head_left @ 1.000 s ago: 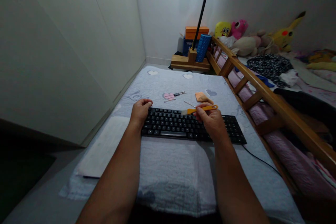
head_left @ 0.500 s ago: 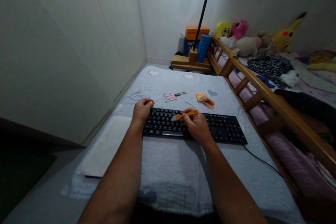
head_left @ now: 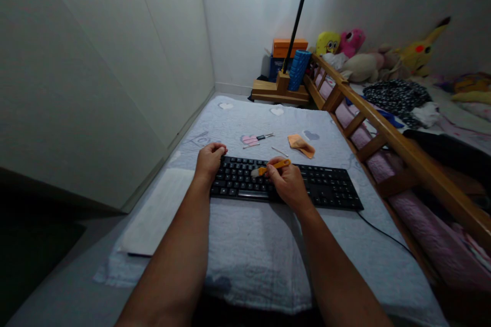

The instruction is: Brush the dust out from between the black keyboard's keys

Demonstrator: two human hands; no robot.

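A black keyboard [head_left: 245, 183] lies flat on the cloth-covered surface in front of me. My right hand [head_left: 284, 179] is closed around the yellow handle of a small brush [head_left: 264, 169], whose pale bristles point left onto the keys. At the keyboard's left end, my left hand [head_left: 209, 162] is curled over the upper corner and grips it. Beyond the keyboard lie an orange cloth [head_left: 301, 145], two cotton swabs, of which one [head_left: 280, 152] is the nearer to the brush, and a thin tool with a black collar and metal tip [head_left: 261, 137].
A white flat pad [head_left: 157, 214] lies left under my forearm. The keyboard cable [head_left: 385, 235] trails right toward a wooden bed rail [head_left: 383, 122]. Past it are plush toys [head_left: 416, 53] and clothes. A white cabinet [head_left: 95, 61] stands left; a wooden stand [head_left: 280, 87] is at the back.
The view has shifted very slightly. Both hands and the brush stay at nearly the same places on the keyboard.
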